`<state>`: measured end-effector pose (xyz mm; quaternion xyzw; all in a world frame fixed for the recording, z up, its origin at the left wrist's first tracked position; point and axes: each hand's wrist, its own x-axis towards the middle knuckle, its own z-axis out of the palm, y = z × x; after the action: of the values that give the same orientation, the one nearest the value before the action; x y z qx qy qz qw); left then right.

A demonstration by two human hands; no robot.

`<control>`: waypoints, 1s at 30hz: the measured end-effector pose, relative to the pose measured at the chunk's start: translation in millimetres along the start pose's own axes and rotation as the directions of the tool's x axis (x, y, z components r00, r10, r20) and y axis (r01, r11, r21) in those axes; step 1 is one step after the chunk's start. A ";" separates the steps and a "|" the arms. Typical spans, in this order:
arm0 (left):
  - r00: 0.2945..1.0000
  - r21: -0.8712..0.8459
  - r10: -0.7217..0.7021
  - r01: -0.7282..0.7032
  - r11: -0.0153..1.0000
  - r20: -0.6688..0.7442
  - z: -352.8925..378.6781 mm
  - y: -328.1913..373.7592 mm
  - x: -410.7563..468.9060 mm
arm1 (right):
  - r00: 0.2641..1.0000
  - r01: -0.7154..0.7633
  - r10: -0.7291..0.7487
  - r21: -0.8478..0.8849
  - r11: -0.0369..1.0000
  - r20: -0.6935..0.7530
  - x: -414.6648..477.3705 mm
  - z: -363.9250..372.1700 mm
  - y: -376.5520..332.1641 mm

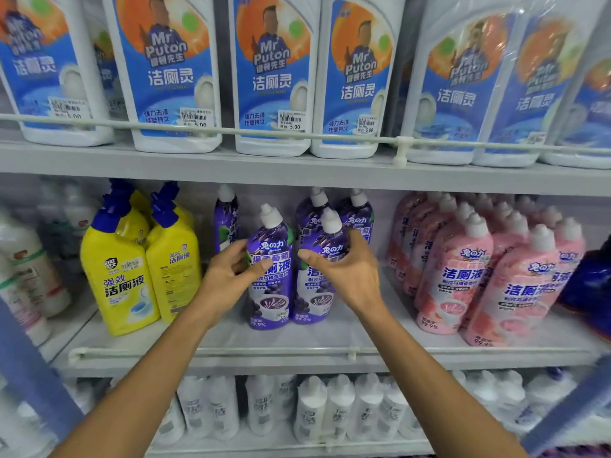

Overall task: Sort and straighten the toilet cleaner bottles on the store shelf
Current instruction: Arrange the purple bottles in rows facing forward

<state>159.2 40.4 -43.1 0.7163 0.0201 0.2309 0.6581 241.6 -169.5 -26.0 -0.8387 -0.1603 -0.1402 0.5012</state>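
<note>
Two purple toilet cleaner bottles with white caps stand side by side at the front of the middle shelf [297, 345]. My left hand [228, 276] grips the left purple bottle [271, 292] from its left side, thumb across the label. My right hand [347, 269] wraps around the right purple bottle [314, 292] from the right at its shoulder. Three more purple bottles [357, 216] stand behind them.
Yellow bottles [122, 279] with blue caps stand left of the purple ones; pink bottles [463, 276] fill the right. Large white-and-blue bottles [271, 77] line the upper shelf behind a rail [297, 133]. White bottles [330, 408] fill the lower shelf.
</note>
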 end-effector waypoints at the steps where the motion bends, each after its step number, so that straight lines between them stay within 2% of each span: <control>1: 1.000 -0.004 -0.001 0.001 1.000 0.020 6.3 -1.4 2.8 | 0.998 0.011 -0.013 -0.040 0.999 -0.053 -1.3 -4.2 3.0; 4: 0.997 -0.011 0.002 -0.001 1.000 0.077 30.5 -3.5 11.2 | 0.987 -0.020 -0.006 -0.158 0.987 -0.162 3.9 -14.6 7.0; 7: 0.998 -0.017 0.033 -0.032 0.999 0.056 55.6 -7.5 21.7 | 0.978 -0.114 0.070 -0.224 0.968 -0.196 19.9 -22.6 16.3; 9: 0.998 0.009 0.044 -0.044 0.999 0.041 64.2 -12.6 27.8 | 0.982 -0.115 0.082 -0.199 0.973 -0.171 29.6 -27.9 28.3; 11: 0.999 0.055 0.043 -0.044 0.997 0.021 65.3 -20.0 30.3 | 0.992 -0.053 0.043 -0.085 0.995 -0.121 35.0 -33.0 44.8; 13: 1.000 0.152 0.022 -0.020 0.988 -0.008 63.8 -27.0 28.9 | 0.999 -0.034 0.034 0.021 0.999 -0.026 33.1 -40.3 57.3; 15: 0.999 0.203 -0.007 0.014 0.979 -0.031 65.4 -32.8 29.2 | 0.999 -0.043 0.041 0.056 0.998 0.035 30.1 -44.2 64.5; 19: 0.999 0.299 -0.018 0.027 0.954 -0.034 72.6 -30.8 38.4 | 1.000 -0.004 0.005 0.052 0.999 -0.008 36.6 -40.5 66.7; 23: 0.999 0.310 -0.011 0.025 0.950 -0.049 80.8 -29.5 43.5 | 0.997 0.036 -0.033 0.040 0.999 -0.072 47.4 -31.4 70.7; 30: 0.998 0.307 -0.018 0.036 0.951 -0.061 80.5 -35.2 42.4 | 0.996 0.058 -0.055 0.039 0.998 -0.070 53.0 -31.2 76.4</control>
<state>235.5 -16.0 -65.9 0.8029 0.0845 0.2367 0.5405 318.8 -224.4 -51.5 -0.8181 -0.1695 -0.1801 0.5192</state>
